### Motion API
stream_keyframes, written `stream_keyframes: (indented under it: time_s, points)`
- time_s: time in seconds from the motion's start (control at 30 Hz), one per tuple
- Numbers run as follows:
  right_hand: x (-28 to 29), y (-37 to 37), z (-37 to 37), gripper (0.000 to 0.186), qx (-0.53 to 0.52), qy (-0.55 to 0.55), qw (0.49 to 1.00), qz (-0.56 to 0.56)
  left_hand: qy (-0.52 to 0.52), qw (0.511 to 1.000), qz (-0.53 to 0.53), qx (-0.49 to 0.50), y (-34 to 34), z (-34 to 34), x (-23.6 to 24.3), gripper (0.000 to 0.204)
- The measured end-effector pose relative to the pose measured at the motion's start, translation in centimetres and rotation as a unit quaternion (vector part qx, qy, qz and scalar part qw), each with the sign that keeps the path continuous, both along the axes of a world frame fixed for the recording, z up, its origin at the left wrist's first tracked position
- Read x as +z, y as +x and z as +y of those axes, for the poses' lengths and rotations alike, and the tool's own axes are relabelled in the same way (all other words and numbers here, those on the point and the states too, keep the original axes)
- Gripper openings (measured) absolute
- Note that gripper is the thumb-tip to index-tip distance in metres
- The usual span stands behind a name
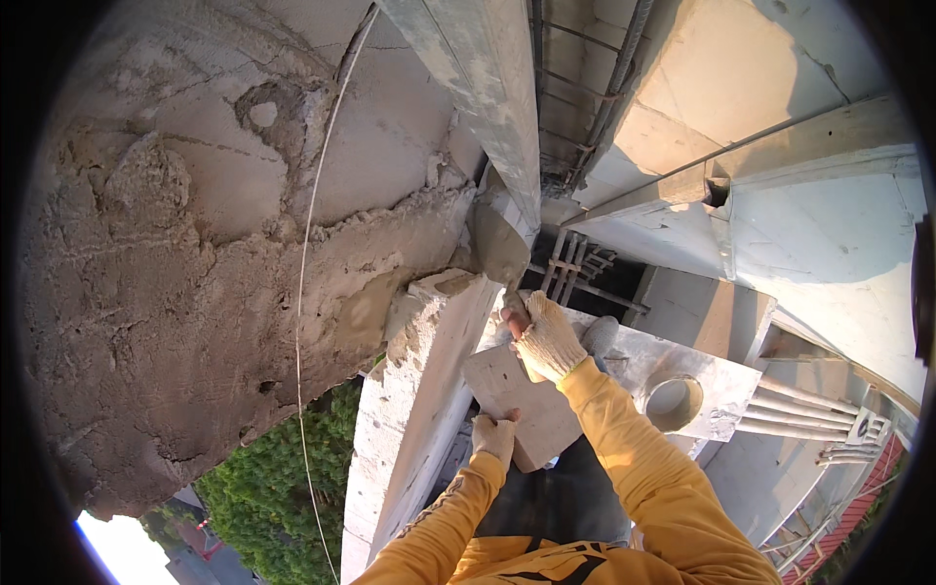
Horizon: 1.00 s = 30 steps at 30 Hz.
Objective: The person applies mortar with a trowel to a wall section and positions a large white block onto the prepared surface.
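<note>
My left hand (494, 438), in a pale knit glove, grips the near left edge of a flat grey rectangular board (526, 400), held tilted in front of my body. Above it my right hand (549, 338), gloved the same way, is closed round the brown handle of a trowel (499, 241). The trowel's broad, mortar-grey blade points away from me, at the corner where the rough wall (390, 258) meets an upright metal-grey straight bar (478, 68). Whether the blade touches the surface I cannot tell.
A white block ledge (400, 419) runs beside my left arm, with treetops (278, 478) far below. A thin white string (305, 244) hangs along the mortared wall. To my right are a slab with a round hole (673, 402), pale pipes (799, 414) and steel bars (624, 58).
</note>
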State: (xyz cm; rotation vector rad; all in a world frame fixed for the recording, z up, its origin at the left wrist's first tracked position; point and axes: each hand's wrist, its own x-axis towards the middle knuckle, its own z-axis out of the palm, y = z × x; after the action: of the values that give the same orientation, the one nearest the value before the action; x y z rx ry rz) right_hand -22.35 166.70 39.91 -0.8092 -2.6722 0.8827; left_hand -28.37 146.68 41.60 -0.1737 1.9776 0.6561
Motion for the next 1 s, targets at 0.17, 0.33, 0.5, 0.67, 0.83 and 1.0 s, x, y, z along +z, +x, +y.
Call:
stream_keyframes:
  time_s: [0.17,0.33,0.5,0.67,0.83,1.0]
  points:
    - [2.2,1.1,-1.8,0.059,-0.157,-0.199,0.959,0.125,-0.012,1.0,0.009,0.02,0.6,-0.7,-1.0,0.038]
    - [2.3,1.5,-2.2,0.047,-0.118,-0.126,0.983,0.057,-0.046,0.999,0.009,0.0,1.3,-1.5,-2.5,0.04]
    - [3.0,7.2,-0.3,0.044,-0.11,-0.143,0.979,0.092,-0.051,0.998,0.005,-0.021,1.6,-0.4,-1.5,0.038]
    - [2.3,5.4,-0.9,0.043,-0.179,-0.151,0.97,0.06,-0.067,0.996,0.02,-0.052,2.1,-0.3,-2.1,0.041]
    - [4.0,4.8,1.0,0.045,-0.081,-0.14,0.986,-0.032,-0.065,0.996,0.007,-0.057,1.8,-1.7,-3.2,0.042]
    - [9.0,5.3,3.6,0.059,-0.009,-0.142,0.985,-0.094,-0.07,0.998,-0.003,-0.004,2.4,-0.2,-1.9,0.042]
